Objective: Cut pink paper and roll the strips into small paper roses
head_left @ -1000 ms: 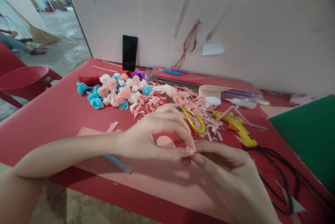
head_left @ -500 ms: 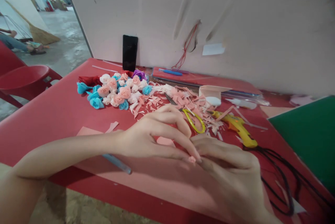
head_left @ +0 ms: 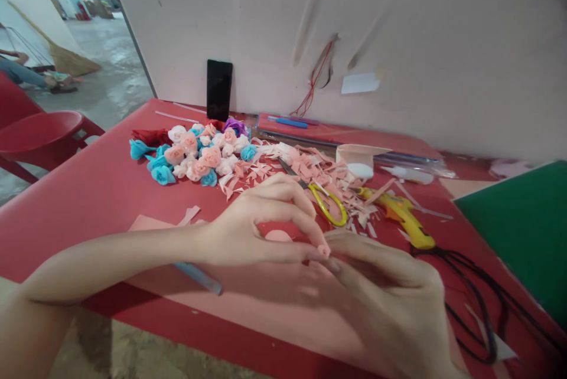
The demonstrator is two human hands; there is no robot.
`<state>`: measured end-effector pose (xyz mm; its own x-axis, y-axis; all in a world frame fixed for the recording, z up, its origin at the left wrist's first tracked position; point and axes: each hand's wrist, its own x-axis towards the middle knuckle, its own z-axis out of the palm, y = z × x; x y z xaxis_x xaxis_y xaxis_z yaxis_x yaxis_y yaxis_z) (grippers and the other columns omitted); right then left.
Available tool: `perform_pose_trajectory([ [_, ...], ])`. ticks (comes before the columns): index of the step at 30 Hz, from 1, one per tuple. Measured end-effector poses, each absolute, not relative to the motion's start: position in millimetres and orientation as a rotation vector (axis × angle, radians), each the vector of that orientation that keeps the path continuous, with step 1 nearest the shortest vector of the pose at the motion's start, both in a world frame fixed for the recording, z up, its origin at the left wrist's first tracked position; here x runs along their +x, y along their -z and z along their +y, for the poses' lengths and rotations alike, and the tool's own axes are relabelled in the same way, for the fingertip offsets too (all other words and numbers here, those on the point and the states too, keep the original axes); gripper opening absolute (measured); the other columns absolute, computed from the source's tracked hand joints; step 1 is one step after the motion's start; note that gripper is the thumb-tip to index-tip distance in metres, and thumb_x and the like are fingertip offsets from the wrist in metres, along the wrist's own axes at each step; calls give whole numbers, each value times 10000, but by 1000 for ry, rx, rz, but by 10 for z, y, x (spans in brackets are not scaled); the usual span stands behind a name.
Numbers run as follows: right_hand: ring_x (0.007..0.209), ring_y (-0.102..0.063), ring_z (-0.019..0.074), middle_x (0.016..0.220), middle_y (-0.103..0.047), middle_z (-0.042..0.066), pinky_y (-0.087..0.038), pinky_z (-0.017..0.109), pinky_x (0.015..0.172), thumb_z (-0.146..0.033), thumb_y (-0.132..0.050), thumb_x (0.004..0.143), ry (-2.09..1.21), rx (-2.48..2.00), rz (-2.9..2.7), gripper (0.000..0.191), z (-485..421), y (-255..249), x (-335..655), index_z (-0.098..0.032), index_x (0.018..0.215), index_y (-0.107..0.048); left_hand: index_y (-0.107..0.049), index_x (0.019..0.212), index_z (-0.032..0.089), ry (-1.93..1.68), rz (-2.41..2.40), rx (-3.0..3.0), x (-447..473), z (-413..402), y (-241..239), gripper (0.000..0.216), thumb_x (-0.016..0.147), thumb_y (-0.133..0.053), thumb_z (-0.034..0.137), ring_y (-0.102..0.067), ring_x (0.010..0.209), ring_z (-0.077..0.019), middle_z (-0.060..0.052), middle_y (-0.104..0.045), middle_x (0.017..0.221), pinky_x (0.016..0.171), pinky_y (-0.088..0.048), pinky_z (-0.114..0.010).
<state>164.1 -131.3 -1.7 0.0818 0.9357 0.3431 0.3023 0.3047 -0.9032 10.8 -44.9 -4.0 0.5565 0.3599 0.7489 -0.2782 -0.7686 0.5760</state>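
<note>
Between the thumb and forefinger of my left hand point(head_left: 266, 225) is a small pink paper rosebud point(head_left: 325, 251), rolled tight. My right hand point(head_left: 390, 290) meets it from the other side, its thumb and fingertips pinched at the bud's edge; the far fingers are partly hidden. Under both hands lies a large pink paper sheet point(head_left: 266, 302). A rounded pink paper piece point(head_left: 279, 236) shows through the gap in my left hand. Just beyond are yellow-handled scissors point(head_left: 328, 205), their blades partly among paper scraps.
Blue, pink and white paper roses point(head_left: 195, 157) are heaped at the left. Pink paper scraps point(head_left: 305, 163) spread beside them. A yellow glue gun point(head_left: 407, 219) with black cable, a pale blue pen point(head_left: 197, 277), a leaning phone point(head_left: 219, 90) and a green board point(head_left: 522, 231) surround the work.
The rosebud has shifted slightly upward and turned between my fingertips. My left forefinger has drawn back a little and the right thumb has moved up and left.
</note>
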Motion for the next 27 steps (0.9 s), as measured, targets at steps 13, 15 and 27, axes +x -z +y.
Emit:
perform_pose_trajectory([
  [13, 514, -544, 119, 586, -643, 3, -433, 182, 450, -289, -709, 674, -1175, -1384, -1336, 97, -1343, -104, 1682, -226, 600, -706, -600, 739, 125, -964, 38, 2223, 66, -408, -55, 46, 765, -635, 109, -546, 803, -106, -27, -590, 759, 842, -433, -249],
  [15, 473, -491, 94, 603, -625, 2, -390, 172, 407, -293, -723, 654, -1306, -1405, -1283, 77, -1335, -98, 1697, -220, 629, -717, -599, 738, 128, -921, 45, 2237, 60, -404, -69, 47, 772, -629, 116, -543, 806, -106, -27, -590, 764, 847, -434, -247],
  [27, 505, -512, 97, 584, -621, 19, -436, 178, 452, -299, -724, 654, -1449, -1393, -1143, 119, -1316, -98, 1670, -192, 604, -714, -613, 716, 118, -966, 76, 2117, 79, -420, -22, 55, 742, -661, 124, -536, 783, -106, -22, -570, 742, 797, -443, -235],
])
